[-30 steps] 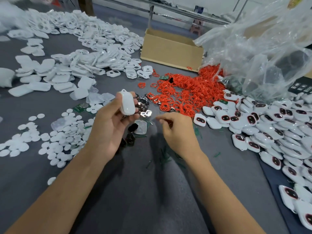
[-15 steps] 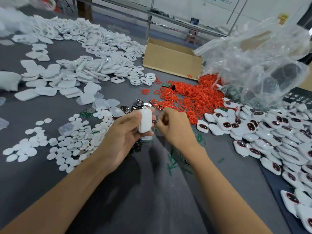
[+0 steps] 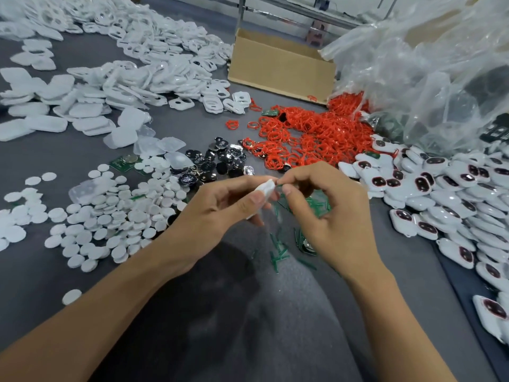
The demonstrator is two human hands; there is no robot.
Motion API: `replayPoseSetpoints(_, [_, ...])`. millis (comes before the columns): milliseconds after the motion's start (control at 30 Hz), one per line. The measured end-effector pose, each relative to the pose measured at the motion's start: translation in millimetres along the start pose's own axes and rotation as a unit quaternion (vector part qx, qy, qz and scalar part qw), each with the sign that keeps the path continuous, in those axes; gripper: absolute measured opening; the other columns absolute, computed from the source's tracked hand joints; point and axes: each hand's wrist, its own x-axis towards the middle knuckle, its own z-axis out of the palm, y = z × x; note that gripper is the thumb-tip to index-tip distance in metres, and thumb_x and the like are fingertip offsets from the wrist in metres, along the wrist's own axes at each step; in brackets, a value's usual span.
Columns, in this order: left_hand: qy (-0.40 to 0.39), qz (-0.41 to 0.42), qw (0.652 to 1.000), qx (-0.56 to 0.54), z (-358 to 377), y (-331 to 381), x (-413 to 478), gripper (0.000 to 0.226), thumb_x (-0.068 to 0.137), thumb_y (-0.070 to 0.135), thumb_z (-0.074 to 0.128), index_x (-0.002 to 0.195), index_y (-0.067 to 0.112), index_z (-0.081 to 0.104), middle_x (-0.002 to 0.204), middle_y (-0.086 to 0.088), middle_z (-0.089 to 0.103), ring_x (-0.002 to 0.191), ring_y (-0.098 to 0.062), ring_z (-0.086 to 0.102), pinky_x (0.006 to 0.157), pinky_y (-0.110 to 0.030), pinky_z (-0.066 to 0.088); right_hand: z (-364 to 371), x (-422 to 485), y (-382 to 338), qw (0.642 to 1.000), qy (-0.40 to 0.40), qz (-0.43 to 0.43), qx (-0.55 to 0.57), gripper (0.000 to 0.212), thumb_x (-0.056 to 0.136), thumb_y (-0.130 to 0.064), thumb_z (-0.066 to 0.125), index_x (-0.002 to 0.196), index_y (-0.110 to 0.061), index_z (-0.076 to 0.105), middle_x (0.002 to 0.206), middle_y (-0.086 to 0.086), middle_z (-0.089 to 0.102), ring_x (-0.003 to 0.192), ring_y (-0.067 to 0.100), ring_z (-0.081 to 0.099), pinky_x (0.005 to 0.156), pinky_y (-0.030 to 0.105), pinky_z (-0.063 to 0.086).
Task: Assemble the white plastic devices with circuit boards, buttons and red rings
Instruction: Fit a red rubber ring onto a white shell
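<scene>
Centrally, the left fingers [image 3: 254,201] pinched a white shell [image 3: 266,186] edge-on. The right fingertips [image 3: 285,192] were pressed together at its upper corner on something too small to identify. Left hand [image 3: 220,213] and right hand [image 3: 333,219] met just above the table [image 3: 41,271]. Outward lay loose stock: dark buttons [image 3: 220,161], discs [image 3: 110,216], boards [image 3: 124,162], rings [image 3: 311,136] and empty shells [image 3: 137,64]. Finished devices [image 3: 440,194] were heaped at right. Judged thus, this unit was mid-assembly, with many done and many more left.
</scene>
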Motion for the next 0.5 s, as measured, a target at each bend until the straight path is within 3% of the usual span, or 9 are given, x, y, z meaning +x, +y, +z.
replayPoseSetpoints(200, [0.003,-0.006,1.000,-0.003,-0.6,1.3,-1.1,0.023,0.087,0.035,0.064,0.107,0.032,0.074,0.102,0.000,0.073,0.092,-0.012,0.066,0.072,-0.024,0.054,2.2,-2.2,1.7,0.999,0.025,-0.029,-0.031,0.009,0.084,0.000,0.067,0.086,-0.008,0.071,0.081,-0.005,0.064,0.074,0.004,0.052,0.073,0.014,0.041])
replayPoseSetpoints(500, [0.017,-0.020,1.000,0.014,0.2,3.7,-4.3,0.029,0.076,0.036,0.069,0.101,0.023,0.075,0.097,-0.008,0.074,0.086,-0.014,0.067,0.068,-0.026,0.056,7.0,-5.0,0.7,0.995,0.060,-0.060,-0.060,0.011,0.081,0.003,0.069,0.082,-0.007,0.073,0.078,0.000,0.067,0.071,0.010,0.055,0.072,0.014,0.041])
